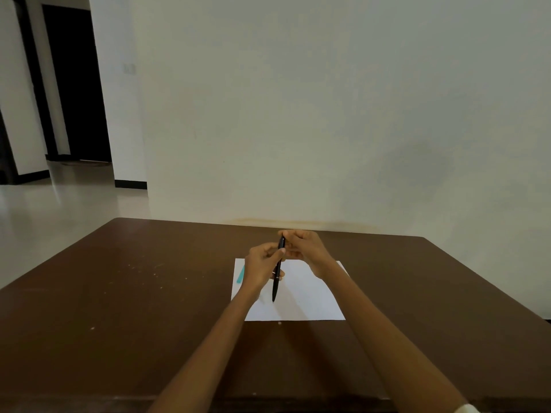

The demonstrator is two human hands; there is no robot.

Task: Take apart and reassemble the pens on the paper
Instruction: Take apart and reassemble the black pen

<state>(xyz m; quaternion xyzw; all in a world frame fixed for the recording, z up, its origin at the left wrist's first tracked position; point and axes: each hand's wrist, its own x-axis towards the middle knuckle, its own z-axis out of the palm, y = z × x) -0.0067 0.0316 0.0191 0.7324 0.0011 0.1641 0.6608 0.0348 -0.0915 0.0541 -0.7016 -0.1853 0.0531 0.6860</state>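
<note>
Head camera looked forward and down over a brown table [119,293] set against a pale wall. A white sheet of paper [310,296] lay near the middle of the table. Two bare forearms reached in from the bottom edge, and both hands met above the far part of the paper.

Between them was a black pen [278,275], held nearly upright with its tip pointing down toward the paper. The left hand [262,266] curled around the middle of the pen. The right hand [301,245] pinched the pen's upper end with fingers bent.

A teal pen [241,274] lay on the left edge of the paper, just beside the left hand and partly covered by it.

Judging by the black pen appearing whole, with a thin metal ring visible around its lower part and no loose pieces seen on the paper, the task seemed to be at either an early stage or a late one; which of the two could not be told. The grip suggested twisting or pulling at the pen's top.

Fingertips of both hands were small and blurred, so the exact contact was unclear. Only a sliver of the teal pen showed, so its condition could not be judged.
</note>
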